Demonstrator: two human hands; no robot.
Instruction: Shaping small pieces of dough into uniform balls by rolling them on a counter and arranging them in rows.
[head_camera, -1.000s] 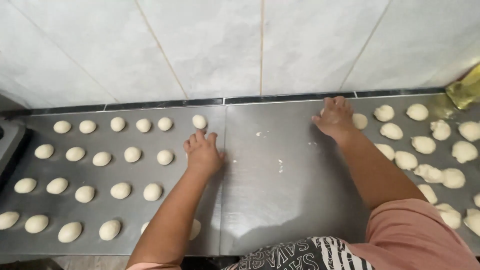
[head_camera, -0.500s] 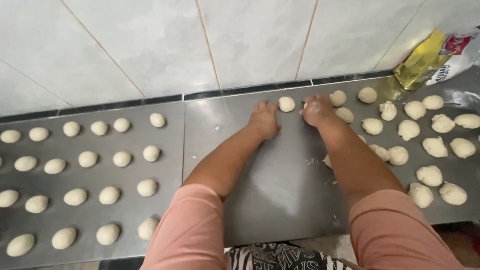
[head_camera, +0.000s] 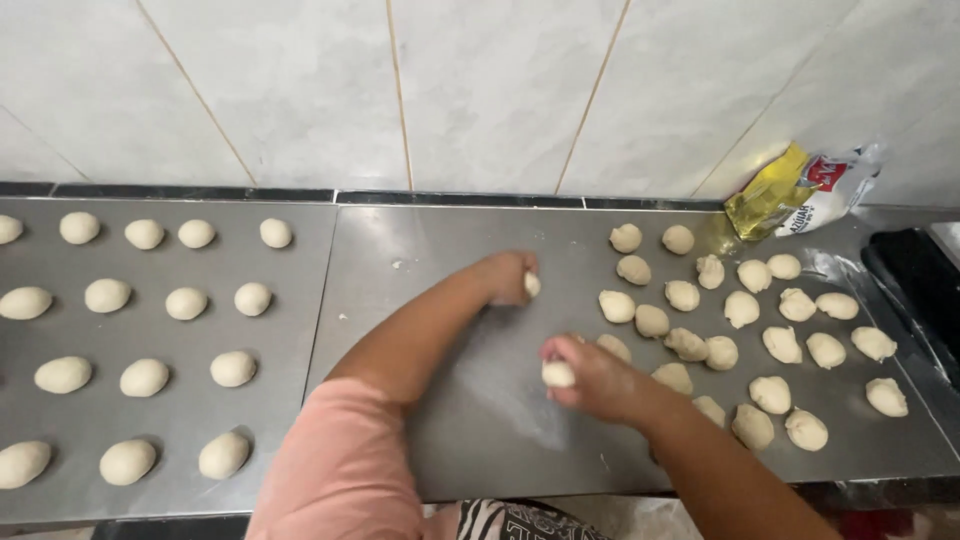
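Note:
My left hand (head_camera: 508, 277) is curled around a small piece of pale dough (head_camera: 533, 285) above the middle of the right metal tray (head_camera: 440, 250). My right hand (head_camera: 592, 378) grips another dough piece (head_camera: 558, 374), pressing it on the same tray nearer to me. To the right lie several rough, unshaped dough lumps (head_camera: 741, 308). On the left tray (head_camera: 290, 330), smooth oval dough balls (head_camera: 186, 303) sit in neat rows.
A tiled wall (head_camera: 480, 90) rises behind the trays. A yellow and white plastic bag (head_camera: 795, 195) lies at the back right. A dark object (head_camera: 920, 280) sits at the right edge. My pink sleeve (head_camera: 340, 470) covers the tray's front edge.
Both hands pulled back from the far edge of the right tray toward me, each now closed on a dough piece. The view shifted right.

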